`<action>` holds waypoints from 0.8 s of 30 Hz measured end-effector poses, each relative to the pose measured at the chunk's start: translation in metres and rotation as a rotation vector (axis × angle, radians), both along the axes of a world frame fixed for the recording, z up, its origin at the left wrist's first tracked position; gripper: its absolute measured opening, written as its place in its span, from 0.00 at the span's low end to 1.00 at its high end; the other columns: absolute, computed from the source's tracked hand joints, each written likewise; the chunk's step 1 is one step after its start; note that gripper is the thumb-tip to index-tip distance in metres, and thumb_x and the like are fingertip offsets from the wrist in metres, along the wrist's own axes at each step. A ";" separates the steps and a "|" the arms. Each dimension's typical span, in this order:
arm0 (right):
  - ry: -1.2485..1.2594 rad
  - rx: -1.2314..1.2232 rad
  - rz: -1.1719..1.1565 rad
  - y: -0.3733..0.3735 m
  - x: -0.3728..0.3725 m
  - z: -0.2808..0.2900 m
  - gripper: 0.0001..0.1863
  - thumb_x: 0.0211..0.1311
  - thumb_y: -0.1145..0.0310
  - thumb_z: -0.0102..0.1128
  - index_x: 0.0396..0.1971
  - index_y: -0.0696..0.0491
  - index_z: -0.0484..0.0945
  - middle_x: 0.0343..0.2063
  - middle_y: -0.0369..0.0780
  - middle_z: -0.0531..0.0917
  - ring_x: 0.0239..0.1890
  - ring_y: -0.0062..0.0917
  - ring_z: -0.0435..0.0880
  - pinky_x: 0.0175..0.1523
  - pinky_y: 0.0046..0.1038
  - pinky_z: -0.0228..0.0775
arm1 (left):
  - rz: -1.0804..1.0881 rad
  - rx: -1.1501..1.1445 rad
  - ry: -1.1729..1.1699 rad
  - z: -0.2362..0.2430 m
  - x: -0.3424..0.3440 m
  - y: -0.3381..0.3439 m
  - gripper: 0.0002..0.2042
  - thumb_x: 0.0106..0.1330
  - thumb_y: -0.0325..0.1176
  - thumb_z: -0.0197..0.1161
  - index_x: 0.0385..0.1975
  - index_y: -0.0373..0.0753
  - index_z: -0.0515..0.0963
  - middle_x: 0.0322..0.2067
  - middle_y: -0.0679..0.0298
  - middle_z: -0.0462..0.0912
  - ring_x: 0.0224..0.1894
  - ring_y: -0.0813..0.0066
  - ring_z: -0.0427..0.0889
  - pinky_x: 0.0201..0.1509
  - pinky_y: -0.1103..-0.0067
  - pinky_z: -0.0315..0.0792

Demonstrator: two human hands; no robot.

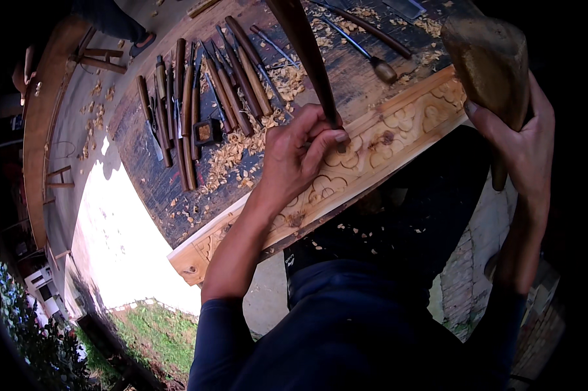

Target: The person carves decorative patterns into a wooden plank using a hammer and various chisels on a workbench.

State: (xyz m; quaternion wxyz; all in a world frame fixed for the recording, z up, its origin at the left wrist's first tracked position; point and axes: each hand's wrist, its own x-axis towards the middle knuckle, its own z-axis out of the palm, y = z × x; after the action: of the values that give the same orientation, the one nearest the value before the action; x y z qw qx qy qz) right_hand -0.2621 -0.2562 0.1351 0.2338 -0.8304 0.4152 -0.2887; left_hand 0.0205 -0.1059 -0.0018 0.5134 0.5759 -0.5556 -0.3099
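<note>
My left hand [297,153] is closed around the lower part of a long wood-handled carving chisel [310,55]. The chisel stands nearly upright over a pale carved board [398,140], its cutting tip hidden by my fingers. Cloud-like curls and flower outlines are cut into the board, which lies slantwise along the bench's near edge. In my right hand [525,146] is a wooden mallet [486,65], gripped by its handle. The mallet's thick head is raised beside the board's right end, apart from the chisel.
Several wood-handled chisels [186,98] lie in a row on the dark workbench [134,124]. Near them are a small square black box [207,131] and wood shavings [232,153]. More tools, among them a round-handled chisel [383,70], lie farther back. Another person's leg [114,19] shows at far left.
</note>
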 end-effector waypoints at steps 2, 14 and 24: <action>0.048 0.040 -0.020 -0.004 -0.002 0.002 0.36 0.61 0.63 0.79 0.68 0.59 0.80 0.51 0.46 0.91 0.53 0.33 0.92 0.61 0.37 0.84 | 0.005 -0.035 -0.026 -0.002 0.001 0.002 0.08 0.75 0.25 0.72 0.50 0.33 0.84 0.32 0.56 0.92 0.38 0.67 0.96 0.41 0.73 0.83; 0.077 -0.541 0.156 0.004 0.079 0.075 0.30 0.57 0.76 0.74 0.63 0.60 0.81 0.41 0.45 0.89 0.41 0.26 0.88 0.49 0.32 0.83 | -0.060 -0.037 -0.048 -0.001 -0.007 -0.009 0.08 0.76 0.27 0.71 0.50 0.35 0.85 0.31 0.56 0.92 0.33 0.67 0.94 0.37 0.73 0.81; 0.060 -0.901 0.503 -0.021 0.128 0.091 0.23 0.52 0.73 0.74 0.50 0.60 0.85 0.33 0.51 0.88 0.35 0.43 0.92 0.44 0.39 0.82 | -0.044 -0.073 -0.045 -0.009 0.003 -0.004 0.08 0.76 0.29 0.72 0.49 0.35 0.86 0.31 0.58 0.90 0.30 0.69 0.89 0.36 0.73 0.78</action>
State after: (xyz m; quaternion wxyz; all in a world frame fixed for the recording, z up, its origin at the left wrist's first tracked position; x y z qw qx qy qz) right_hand -0.1340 -0.2777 0.2261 -0.0967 -0.9308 0.0436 -0.3498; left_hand 0.0236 -0.1098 -0.0104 0.5142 0.5513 -0.5906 -0.2878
